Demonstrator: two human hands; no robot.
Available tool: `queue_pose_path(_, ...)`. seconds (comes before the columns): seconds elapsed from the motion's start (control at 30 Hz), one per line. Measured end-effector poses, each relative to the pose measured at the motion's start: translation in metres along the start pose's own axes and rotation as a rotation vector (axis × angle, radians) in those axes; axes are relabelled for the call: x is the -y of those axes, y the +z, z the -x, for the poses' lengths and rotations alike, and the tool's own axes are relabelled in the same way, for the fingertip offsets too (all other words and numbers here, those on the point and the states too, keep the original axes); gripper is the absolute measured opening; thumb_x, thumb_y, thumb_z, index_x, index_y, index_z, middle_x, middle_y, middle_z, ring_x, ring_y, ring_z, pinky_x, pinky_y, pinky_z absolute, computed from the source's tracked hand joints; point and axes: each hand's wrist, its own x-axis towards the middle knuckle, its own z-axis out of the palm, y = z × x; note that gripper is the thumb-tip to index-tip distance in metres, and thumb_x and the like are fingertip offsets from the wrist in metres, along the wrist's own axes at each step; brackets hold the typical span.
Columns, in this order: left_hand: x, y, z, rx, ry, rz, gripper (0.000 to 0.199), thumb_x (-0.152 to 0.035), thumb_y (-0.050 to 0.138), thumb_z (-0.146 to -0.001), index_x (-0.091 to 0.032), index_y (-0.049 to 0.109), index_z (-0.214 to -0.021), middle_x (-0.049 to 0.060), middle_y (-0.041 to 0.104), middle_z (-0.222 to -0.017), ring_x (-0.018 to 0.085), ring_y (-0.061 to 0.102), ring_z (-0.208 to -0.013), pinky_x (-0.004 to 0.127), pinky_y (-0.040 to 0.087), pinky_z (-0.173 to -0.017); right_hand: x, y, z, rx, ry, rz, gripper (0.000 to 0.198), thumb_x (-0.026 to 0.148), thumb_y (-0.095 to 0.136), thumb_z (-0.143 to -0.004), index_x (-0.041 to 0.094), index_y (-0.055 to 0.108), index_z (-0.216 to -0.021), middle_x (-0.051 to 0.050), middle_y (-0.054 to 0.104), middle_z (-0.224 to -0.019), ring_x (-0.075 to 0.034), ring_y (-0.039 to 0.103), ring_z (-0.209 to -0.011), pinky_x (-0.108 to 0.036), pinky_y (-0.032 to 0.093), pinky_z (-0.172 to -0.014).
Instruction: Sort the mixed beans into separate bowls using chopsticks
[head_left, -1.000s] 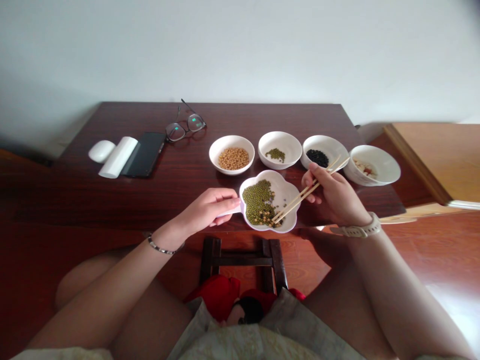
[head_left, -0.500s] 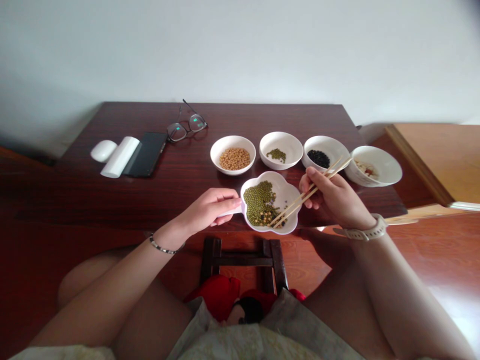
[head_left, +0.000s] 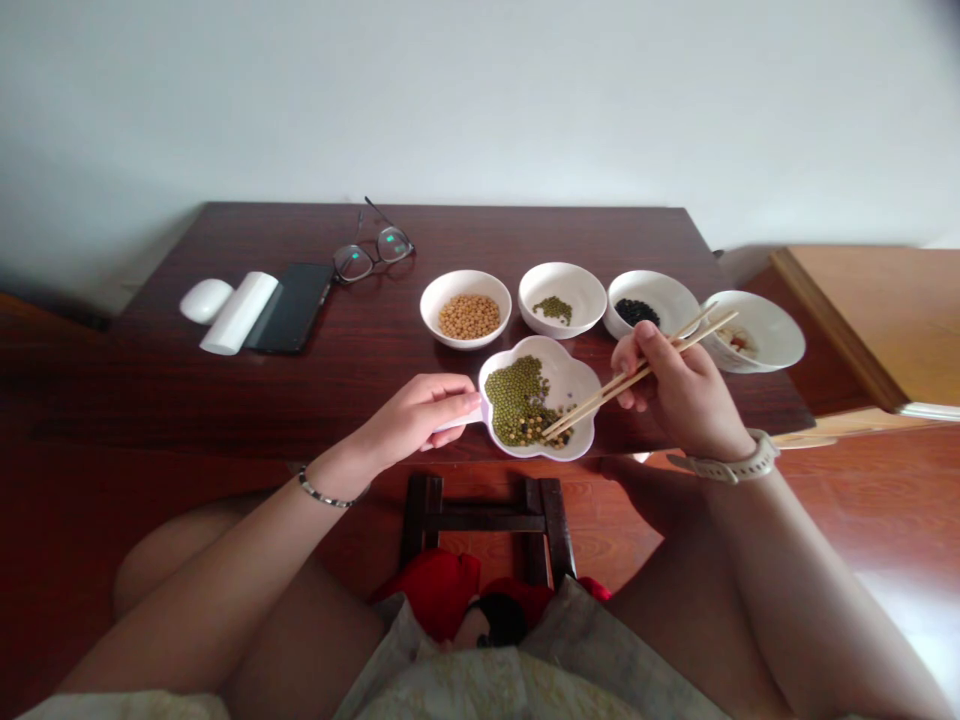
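White flower-shaped dish (head_left: 576,376), situated between my left hand (head_left: 420,412), which grips its handle (head_left: 460,421), and my right hand (head_left: 679,388), closed around pale chopsticks (head_left: 596,402) slanting down into mixed beans (head_left: 534,430) beside green mung beans (head_left: 514,392).

We are seeing soft, dim light, with glare whitening the floor (head_left: 862,490) near right and shadow darkening the wall (head_left: 480,100) far left.

In our left hand (head_left: 433,414), we are holding a white dish (head_left: 568,374) with a pale lilac edge, its mixed beans (head_left: 514,395) showing green, tan and black; in our right hand (head_left: 679,388), straw-coloured chopsticks (head_left: 609,394). Beyond both hands, white bowls (head_left: 444,293) are standing on a dark red-brown table (head_left: 300,410) with streaky grain.
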Motion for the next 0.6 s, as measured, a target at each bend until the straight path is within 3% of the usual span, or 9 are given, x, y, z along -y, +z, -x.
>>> queue_pose_path(0.23,-0.0003,0.0,0.0003,-0.017,0.006,0.015,0.033,-0.043,0.065,-0.108,-0.02,0.061,-0.085,-0.006,0.051,-0.056,0.007,0.036,-0.047,0.02,0.022,-0.042,0.0009,-0.0042,0.0,0.0,0.064,0.001,0.056,0.069,0.067,-0.105,0.021,0.068,-0.075,-0.002,0.061,-0.059,-0.011,0.055,-0.046,-0.024,0.039,-0.04)
queue_pose_path(0.6,-0.0016,0.0009,-0.0001,-0.018,-0.008,0.017,0.033,-0.044,0.065,-0.107,-0.02,0.061,-0.085,-0.006,0.048,-0.054,0.007,0.034,-0.045,0.02,0.021,-0.042,0.0058,0.0023,0.0037,-0.031,0.006,0.099,0.058,0.071,0.065,-0.105,0.022,0.064,-0.075,-0.002,0.061,-0.06,-0.012,0.057,-0.049,-0.023,0.041,-0.042)
